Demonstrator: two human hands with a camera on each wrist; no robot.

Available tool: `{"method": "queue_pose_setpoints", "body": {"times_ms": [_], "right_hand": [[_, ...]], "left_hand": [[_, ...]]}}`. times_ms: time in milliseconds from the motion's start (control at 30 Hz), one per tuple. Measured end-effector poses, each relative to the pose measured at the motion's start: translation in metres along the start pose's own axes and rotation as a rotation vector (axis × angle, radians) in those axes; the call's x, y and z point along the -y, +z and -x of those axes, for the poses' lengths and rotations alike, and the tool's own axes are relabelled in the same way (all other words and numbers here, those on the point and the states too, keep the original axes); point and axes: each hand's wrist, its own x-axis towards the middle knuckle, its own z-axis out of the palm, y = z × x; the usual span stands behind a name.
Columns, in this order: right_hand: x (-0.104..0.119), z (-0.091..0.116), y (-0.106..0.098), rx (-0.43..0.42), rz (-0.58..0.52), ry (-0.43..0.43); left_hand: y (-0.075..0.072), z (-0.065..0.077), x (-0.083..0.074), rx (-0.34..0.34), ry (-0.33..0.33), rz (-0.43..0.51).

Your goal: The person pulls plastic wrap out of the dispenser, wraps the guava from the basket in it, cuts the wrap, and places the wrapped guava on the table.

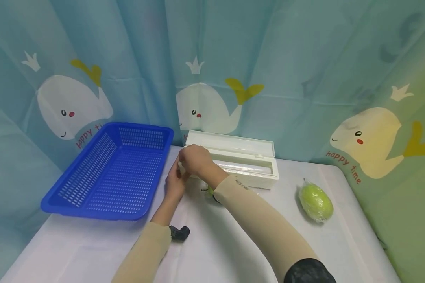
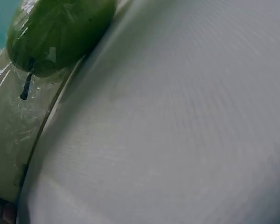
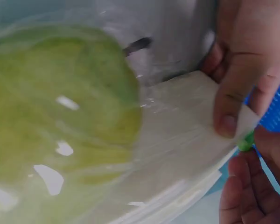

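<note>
A white cling film dispenser (image 1: 241, 179) stands at the back of the table with its lid raised and a film roll inside. My left hand (image 1: 176, 181) grips its left end, thumb on the front face in the right wrist view. My right hand (image 1: 197, 158) reaches across above it and pinches a small green cutter slider (image 3: 246, 141) at the box's corner. Against the box front lies a film-covered green pear (image 3: 65, 112), its stem pointing left in the head view; my right forearm mostly hides it there. In the left wrist view, film trails from the pear over the box.
A blue perforated basket (image 1: 127, 177) stands to the left, close beside my left hand. On the right side of the table lies another film-wrapped green pear (image 1: 316, 201). A patterned curtain (image 1: 290, 78) hangs right behind the table.
</note>
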Motion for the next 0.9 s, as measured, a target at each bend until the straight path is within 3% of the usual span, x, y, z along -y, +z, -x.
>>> {"method": "queue_pose_setpoints", "body": {"times_ms": [300, 567, 900], "right_hand": [[-0.012, 0.007, 0.002, -0.068, 0.051, -0.018], [-0.019, 0.016, 0.003, -0.073, 0.068, -0.058], [-0.026, 0.023, 0.007, -0.069, 0.149, -0.041]], "left_hand": [[0.002, -0.002, -0.004, 0.020, 0.006, 0.057], [0.005, -0.001, -0.006, 0.033, 0.007, 0.108], [-0.002, 0.001, -0.004, 0.029, 0.024, 0.079]]}}
